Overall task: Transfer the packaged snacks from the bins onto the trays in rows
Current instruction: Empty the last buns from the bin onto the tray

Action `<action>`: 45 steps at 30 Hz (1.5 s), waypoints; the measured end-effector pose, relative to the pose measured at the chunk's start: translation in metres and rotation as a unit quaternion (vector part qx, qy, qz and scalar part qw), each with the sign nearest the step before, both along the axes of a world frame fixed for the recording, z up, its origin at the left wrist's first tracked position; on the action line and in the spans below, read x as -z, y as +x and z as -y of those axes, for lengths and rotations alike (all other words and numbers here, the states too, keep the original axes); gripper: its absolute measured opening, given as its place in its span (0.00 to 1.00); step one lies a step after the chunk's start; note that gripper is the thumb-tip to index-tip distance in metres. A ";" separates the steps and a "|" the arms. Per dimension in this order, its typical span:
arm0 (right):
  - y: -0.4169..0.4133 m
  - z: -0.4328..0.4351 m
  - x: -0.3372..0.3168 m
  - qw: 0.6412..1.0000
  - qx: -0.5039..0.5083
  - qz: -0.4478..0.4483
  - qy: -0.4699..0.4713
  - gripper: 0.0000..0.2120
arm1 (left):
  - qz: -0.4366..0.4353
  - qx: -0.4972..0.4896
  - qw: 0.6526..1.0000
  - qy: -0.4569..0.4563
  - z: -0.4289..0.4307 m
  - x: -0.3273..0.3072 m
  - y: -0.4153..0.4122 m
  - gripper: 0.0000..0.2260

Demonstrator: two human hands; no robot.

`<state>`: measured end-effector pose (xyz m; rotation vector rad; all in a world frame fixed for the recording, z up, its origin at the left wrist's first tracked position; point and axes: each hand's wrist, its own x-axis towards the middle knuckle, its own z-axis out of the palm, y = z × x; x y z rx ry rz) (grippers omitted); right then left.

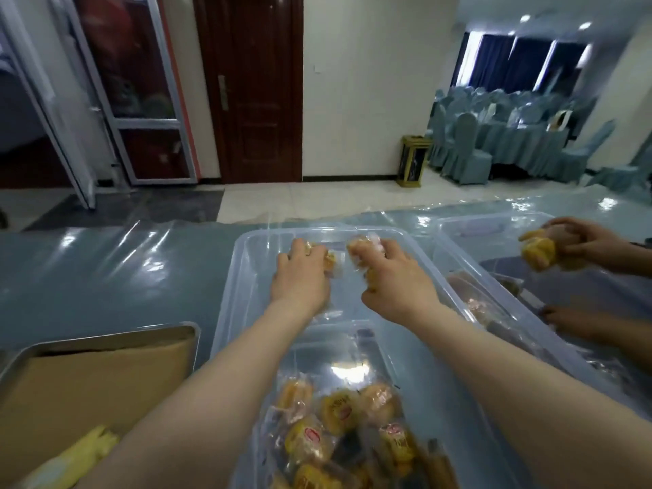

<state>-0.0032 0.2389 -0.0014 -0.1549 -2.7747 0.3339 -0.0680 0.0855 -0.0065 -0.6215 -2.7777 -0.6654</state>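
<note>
Both hands were closed on wrapped snacks at the far end of the clear bin (243,277). The left hand (300,277) had its fingers curled over a snack (330,261), pressing it against the bin floor. Just to its right, the right hand (395,280) gripped a second snack (360,252) in a crinkled clear wrapper, with more yellow showing under the palm.

Going left to right: a metal tray (21,358) sat near left, lined with brown paper (95,386), with a yellow glove (70,460) lying on its near edge. No snacks showed on it. Next came the bin, with a heap of yellow snacks (352,435) at its near end. To its right stood a second bin (494,227), where another person's hand (585,245) clutched a bunch of snacks (539,254), and their other hand (571,321) rested lower down.

What might go wrong, as it looked from there: the wrappers were slick and loosely filled, so a snack held by the film alone could slip on the way over to the tray. A full hand could also crush the soft cakes. The forearms crossed over the near heap, so a sweep to the left might drag packets out over the bin's wall. The glove on the tray took up room where a row would go.

As for writing, the near packets carried a red oval label on yellow, but its lettering was too blurred to read.
</note>
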 end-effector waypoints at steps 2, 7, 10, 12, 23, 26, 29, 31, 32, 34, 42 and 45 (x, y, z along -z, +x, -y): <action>0.012 0.018 -0.020 0.999 -0.019 -0.032 -0.035 0.34 | -0.031 0.012 0.999 0.016 0.019 -0.018 0.009 0.14; 0.033 0.085 -0.053 0.992 -0.063 -0.086 -0.062 0.34 | -0.105 0.030 0.994 0.014 0.089 -0.047 0.034 0.19; 0.048 0.132 -0.065 0.985 -0.101 -0.106 -0.096 0.34 | -0.126 0.010 0.991 0.034 0.149 -0.060 0.057 0.20; 0.057 0.169 -0.069 0.980 -0.123 -0.117 -0.104 0.35 | -0.132 -0.007 0.990 0.047 0.196 -0.066 0.076 0.20; 0.112 0.450 -0.045 0.922 -0.259 -0.082 -0.277 0.33 | -0.159 -0.176 0.971 0.033 0.526 -0.058 0.209 0.21; 0.128 0.526 -0.032 0.899 -0.286 -0.047 -0.327 0.30 | -0.127 -0.244 0.961 0.024 0.618 -0.040 0.246 0.22; 0.138 0.593 -0.021 0.883 -0.311 -0.002 -0.353 0.30 | -0.091 -0.299 0.949 0.038 0.691 -0.023 0.271 0.21; 0.140 0.631 -0.014 0.877 -0.324 0.020 -0.354 0.31 | -0.085 -0.316 0.944 0.050 0.728 -0.012 0.283 0.20; 0.140 0.649 -0.011 0.873 -0.329 0.030 -0.359 0.32 | -0.082 -0.320 0.942 0.054 0.745 -0.005 0.287 0.20; 0.137 0.682 -0.003 0.862 -0.332 0.051 -0.379 0.33 | -0.069 -0.334 0.938 0.068 0.778 0.008 0.295 0.20; 0.090 0.800 0.042 0.809 -0.329 0.133 -0.468 0.29 | -0.012 -0.396 0.914 0.085 0.891 0.054 0.276 0.21; 0.057 0.848 0.072 0.800 -0.305 0.157 -0.493 0.27 | 0.001 -0.401 0.913 0.079 0.935 0.065 0.258 0.21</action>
